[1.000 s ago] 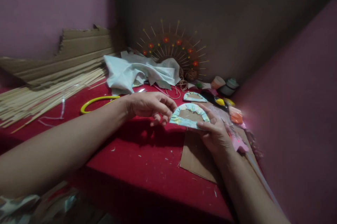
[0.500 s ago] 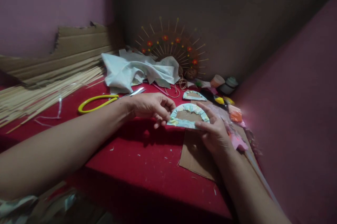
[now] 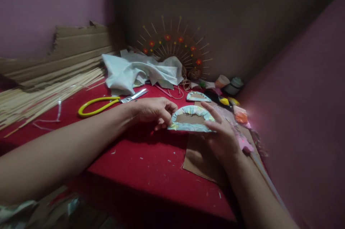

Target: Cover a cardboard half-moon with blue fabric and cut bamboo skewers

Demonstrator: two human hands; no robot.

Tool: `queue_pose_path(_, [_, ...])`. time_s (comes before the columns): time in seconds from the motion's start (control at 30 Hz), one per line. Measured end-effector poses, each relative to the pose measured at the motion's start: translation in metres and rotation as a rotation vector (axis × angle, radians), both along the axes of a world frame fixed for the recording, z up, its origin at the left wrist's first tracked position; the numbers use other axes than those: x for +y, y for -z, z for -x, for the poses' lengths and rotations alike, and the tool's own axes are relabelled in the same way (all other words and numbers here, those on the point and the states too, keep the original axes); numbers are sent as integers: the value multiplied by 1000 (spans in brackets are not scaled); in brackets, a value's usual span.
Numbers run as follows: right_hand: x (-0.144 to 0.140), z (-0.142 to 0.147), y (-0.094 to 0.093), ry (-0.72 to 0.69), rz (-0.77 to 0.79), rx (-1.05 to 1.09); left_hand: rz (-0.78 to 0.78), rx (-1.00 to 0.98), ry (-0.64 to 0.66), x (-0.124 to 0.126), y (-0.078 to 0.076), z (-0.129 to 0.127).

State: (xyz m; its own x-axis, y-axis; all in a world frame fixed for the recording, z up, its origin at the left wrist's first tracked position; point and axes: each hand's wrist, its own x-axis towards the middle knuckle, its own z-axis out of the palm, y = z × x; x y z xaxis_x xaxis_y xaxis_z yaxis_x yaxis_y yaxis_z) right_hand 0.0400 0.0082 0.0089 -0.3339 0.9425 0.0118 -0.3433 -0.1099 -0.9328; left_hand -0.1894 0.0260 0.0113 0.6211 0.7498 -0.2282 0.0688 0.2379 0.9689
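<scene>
Between my two hands, above the red-covered table, is a half-round cardboard piece (image 3: 192, 126) edged with pale blue-green patterned fabric, its brown cardboard showing in the middle. My left hand (image 3: 159, 112) pinches its left corner with curled fingers. My right hand (image 3: 221, 130) grips the right end, thumb at the lower edge and index finger behind the curved edge. A second fabric-edged half-round piece (image 3: 198, 96) lies just beyond. Yellow-handled scissors (image 3: 99, 106) rest past my left forearm, blades partly apart.
Crumpled pale fabric (image 3: 142, 73) lies at the back before a stick fan decoration with red flowers (image 3: 180, 39). Thin wooden sticks (image 3: 51, 92) and torn cardboard (image 3: 83, 40) fill the left. A cardboard sheet (image 3: 201, 157) lies under my right hand, with plastic packets (image 3: 240, 114) beside it.
The half-round piece has tilted slightly and shifted a little left in my hands. My right fingers have moved along its right end. The view has shifted slightly, showing more of the scissors' blades.
</scene>
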Motion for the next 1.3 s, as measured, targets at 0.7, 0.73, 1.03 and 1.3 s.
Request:
queue_pose_path(0.7, [-11, 26, 13, -54, -97, -194, -66, 38, -131, -9, 13, -24])
queue_pose_path(0.73, [-13, 27, 11, -41, -123, -230, -77, 60, -137, -10, 14, -24])
queue_pose_path(1.03, [-10, 26, 8, -17, -92, -240, 4, 62, -173, -13, 12, -32])
queue_pose_path(1.3, [-12, 25, 8, -57, -149, -333, -24, 8, -75, -15, 12, -30])
